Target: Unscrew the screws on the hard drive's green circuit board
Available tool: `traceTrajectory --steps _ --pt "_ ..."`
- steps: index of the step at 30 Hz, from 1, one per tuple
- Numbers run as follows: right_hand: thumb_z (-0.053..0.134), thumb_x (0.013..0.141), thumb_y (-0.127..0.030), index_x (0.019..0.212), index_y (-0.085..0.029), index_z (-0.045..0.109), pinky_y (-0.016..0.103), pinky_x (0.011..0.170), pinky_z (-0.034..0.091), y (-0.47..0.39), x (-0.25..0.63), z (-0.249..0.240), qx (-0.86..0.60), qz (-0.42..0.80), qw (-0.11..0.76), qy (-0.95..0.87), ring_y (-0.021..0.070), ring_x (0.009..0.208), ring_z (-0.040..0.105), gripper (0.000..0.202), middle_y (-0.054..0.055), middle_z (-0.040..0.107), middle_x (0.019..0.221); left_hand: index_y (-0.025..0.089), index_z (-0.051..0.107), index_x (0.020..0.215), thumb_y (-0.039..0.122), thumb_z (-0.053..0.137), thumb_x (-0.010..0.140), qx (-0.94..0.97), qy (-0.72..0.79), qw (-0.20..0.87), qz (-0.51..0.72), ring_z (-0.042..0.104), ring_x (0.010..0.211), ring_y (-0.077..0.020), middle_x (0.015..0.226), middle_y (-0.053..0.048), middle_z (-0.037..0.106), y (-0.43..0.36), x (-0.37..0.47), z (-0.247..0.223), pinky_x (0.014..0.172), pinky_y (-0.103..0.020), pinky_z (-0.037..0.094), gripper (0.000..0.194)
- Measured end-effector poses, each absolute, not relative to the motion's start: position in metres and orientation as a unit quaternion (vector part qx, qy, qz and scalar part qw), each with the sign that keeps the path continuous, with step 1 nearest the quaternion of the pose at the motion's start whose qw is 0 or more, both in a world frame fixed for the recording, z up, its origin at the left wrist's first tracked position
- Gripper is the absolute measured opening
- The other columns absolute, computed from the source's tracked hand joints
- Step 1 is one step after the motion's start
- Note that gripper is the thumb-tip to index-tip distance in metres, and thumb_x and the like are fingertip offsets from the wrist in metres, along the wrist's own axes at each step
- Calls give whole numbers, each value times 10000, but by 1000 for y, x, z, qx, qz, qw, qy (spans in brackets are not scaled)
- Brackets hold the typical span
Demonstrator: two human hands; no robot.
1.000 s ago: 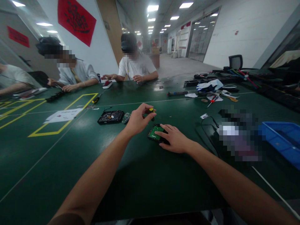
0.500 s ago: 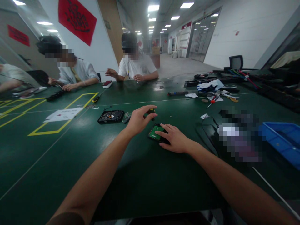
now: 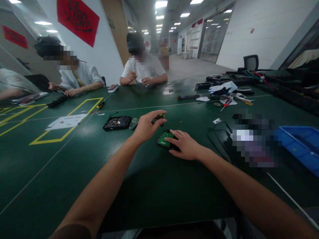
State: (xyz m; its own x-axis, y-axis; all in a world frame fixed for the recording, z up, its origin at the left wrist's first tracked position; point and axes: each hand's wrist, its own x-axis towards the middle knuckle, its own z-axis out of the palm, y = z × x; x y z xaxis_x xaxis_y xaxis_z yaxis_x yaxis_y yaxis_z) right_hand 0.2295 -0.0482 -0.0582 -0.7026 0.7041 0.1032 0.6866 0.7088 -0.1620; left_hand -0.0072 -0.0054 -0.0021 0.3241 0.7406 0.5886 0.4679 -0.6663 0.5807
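A hard drive with a green circuit board (image 3: 163,138) lies on the dark green table (image 3: 159,189). My right hand (image 3: 183,143) rests over its right side, fingers spread and gripping its edges. Just above the drive's top left, my left hand (image 3: 149,124) holds a small screwdriver with a yellow and black handle (image 3: 160,117) between thumb and fingers; its tip is too small to make out. Left of my left hand are an opened black drive case (image 3: 117,123) and a loose circuit board (image 3: 134,123).
At right are a cable with a white tag (image 3: 217,121) and a blue tray (image 3: 299,142). Beyond lie a red screwdriver (image 3: 225,104), a dark pen-shaped tool (image 3: 188,97) and gloves (image 3: 223,88). A paper (image 3: 66,122) lies left. Two people sit working across the table.
The person across the table has brought a raised hand in toward the chest. The view has shifted slightly. My hands stay nearly where they were on and above the drive.
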Motion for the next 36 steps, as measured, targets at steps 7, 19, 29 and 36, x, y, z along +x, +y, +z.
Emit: traceTrajectory --steps 7,19,29,36 --pt "560 985 -584 1574 -287 446 591 1182 256 -47 230 -61 -375 49 83 -922 409 1492 309 669 155 299 1672 258 697 1287 327 691 947 799 378 157 441 719 962 -190 1193 -61 743 -5 -7 -3 672 -251 604 348" --pt "548 987 -599 1578 -297 439 595 1187 250 -48 230 -59 -377 52 81 -921 411 1501 301 673 154 297 1674 259 620 1415 337 593 1005 813 362 138 434 699 943 -188 1244 -89 712 -8 -8 1 703 -284 608 418" --pt "543 990 -590 1574 -298 447 587 1191 252 -49 230 -58 -378 55 79 -921 406 1505 291 660 135 283 1685 282 599 1435 284 594 998 814 365 121 435 652 887 -162 1192 -76 691 -4 -11 -1 666 -261 578 437" --pt "540 992 -581 1578 -291 442 590 1188 249 -48 230 -59 -374 54 78 -922 406 1501 296 661 144 283 1683 276 597 1436 265 595 996 816 365 116 433 661 977 -182 1184 -73 695 -5 -10 0 772 -297 584 440"
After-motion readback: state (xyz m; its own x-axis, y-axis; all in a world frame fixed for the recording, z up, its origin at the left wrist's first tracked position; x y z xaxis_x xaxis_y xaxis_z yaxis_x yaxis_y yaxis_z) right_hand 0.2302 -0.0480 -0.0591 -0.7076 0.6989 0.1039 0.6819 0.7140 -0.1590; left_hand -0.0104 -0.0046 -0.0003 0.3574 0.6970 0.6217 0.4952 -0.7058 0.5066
